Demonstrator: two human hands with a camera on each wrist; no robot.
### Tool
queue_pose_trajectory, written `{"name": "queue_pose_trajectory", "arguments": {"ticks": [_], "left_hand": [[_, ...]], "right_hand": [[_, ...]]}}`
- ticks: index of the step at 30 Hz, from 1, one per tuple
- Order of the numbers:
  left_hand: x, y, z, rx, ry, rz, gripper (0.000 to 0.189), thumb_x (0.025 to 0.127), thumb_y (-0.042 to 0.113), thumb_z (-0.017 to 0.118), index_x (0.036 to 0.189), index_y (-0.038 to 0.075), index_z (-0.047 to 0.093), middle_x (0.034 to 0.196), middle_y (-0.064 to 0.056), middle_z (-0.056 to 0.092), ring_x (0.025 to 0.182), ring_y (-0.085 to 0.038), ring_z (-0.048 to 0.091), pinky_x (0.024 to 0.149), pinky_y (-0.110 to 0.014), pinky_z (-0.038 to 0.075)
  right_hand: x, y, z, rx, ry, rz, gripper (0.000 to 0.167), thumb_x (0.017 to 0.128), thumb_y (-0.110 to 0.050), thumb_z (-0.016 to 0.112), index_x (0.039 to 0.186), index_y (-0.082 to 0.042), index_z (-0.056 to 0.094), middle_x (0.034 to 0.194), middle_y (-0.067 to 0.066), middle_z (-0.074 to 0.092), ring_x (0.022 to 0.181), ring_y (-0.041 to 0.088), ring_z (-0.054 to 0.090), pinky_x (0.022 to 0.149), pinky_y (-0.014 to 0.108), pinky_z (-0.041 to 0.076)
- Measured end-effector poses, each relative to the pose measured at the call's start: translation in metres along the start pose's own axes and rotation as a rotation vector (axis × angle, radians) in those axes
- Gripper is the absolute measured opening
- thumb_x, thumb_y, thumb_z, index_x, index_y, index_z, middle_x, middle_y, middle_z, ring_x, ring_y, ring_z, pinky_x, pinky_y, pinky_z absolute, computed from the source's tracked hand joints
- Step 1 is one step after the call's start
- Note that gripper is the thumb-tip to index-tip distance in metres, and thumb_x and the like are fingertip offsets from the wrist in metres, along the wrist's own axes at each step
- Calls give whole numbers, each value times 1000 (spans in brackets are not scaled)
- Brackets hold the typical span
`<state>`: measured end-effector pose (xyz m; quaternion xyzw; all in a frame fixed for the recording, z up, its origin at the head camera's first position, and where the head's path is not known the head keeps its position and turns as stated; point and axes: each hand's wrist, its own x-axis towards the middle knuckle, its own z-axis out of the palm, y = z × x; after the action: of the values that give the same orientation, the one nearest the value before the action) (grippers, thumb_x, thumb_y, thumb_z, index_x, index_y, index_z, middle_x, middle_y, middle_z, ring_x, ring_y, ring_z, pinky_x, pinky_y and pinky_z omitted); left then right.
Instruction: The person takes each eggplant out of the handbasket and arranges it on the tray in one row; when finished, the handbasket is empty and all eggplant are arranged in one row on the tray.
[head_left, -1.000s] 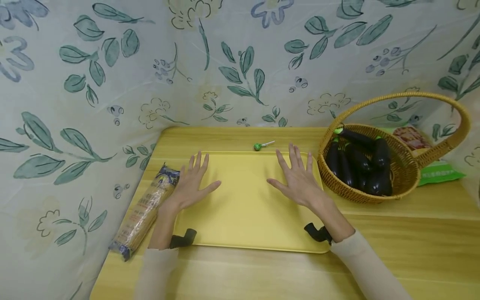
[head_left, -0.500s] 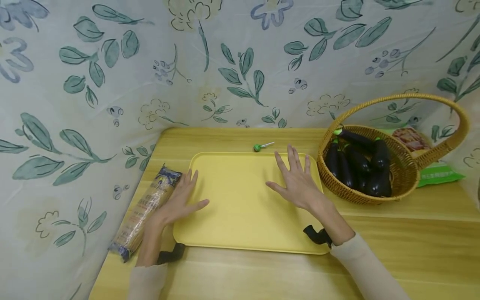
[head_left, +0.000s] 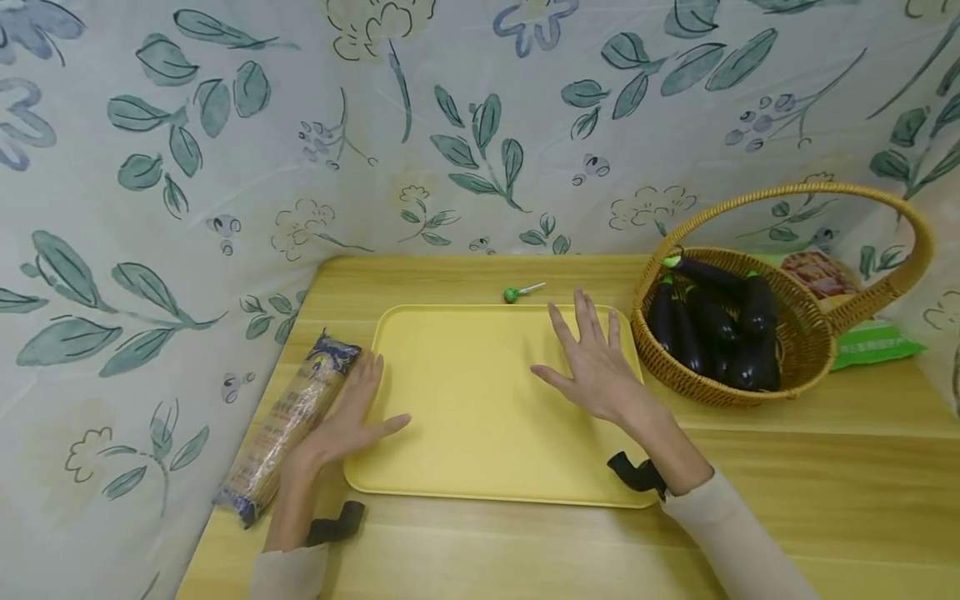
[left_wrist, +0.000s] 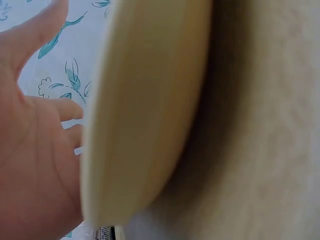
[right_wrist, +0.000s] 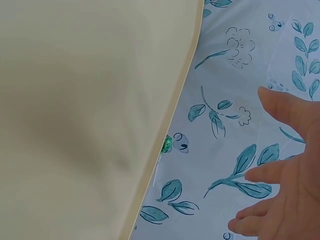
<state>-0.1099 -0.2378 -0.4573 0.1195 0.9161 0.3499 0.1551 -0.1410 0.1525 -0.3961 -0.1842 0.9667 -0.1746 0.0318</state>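
A yellow tray [head_left: 480, 400] lies flat on the wooden table. My left hand [head_left: 347, 421], fingers spread, is over the tray's left edge, beside a long clear packet of dry noodles [head_left: 288, 429]. In the left wrist view the palm [left_wrist: 37, 165] faces the tray's rim [left_wrist: 140, 115] and holds nothing. My right hand [head_left: 596, 371] hovers with straight, spread fingers above the right part of the tray. The right wrist view shows that hand [right_wrist: 285, 175] apart from the tray surface [right_wrist: 75, 100], holding nothing. Behind the tray lies a green lollipop [head_left: 512, 295].
A wicker basket [head_left: 652, 367] of several eggplants [head_left: 712, 317] stands right of the tray, its tall handle arching upward. Behind it lies a green plastic bag [head_left: 877, 343]. A floral cloth [head_left: 450, 125] hangs along the back and left. Black straps [head_left: 337, 525] sit at both wrists.
My left hand has moved left and toward me, from over the tray to its left edge near the noodle packet. The right hand has stayed nearly still.
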Motion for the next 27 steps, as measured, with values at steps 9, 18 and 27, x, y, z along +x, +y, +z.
{"name": "queue_pose_trajectory", "arguments": {"ticks": [9, 18, 27], "left_hand": [[-2, -2, 1, -60, -23, -42, 128, 89, 54, 76, 164, 10, -18, 172, -11, -26, 160, -37, -19, 128, -67, -2], [-7, -9, 1, -78, -41, -11, 154, 70, 48, 94, 162, 13, -24, 171, -11, -28, 160, -41, -14, 129, -65, 2], [-10, -15, 0, -64, -57, 16, 163, 62, 45, 98, 161, 9, -26, 169, -14, -31, 159, -43, -14, 128, -66, 1]], "right_hand": [[-4, -1, -3, 26, 0, -16, 94, 102, -52, 59, 167, -7, 10, 171, 28, -16, 160, 46, -9, 126, 72, -10], [-29, 10, -31, 233, -30, -39, 91, 102, -48, 62, 168, -18, 8, 174, 16, -14, 157, 55, -8, 122, 80, -3], [-72, 59, -77, 316, 178, -4, 73, 103, -31, 64, 165, -20, 27, 174, 15, 17, 153, 54, 24, 106, 85, 28]]}}
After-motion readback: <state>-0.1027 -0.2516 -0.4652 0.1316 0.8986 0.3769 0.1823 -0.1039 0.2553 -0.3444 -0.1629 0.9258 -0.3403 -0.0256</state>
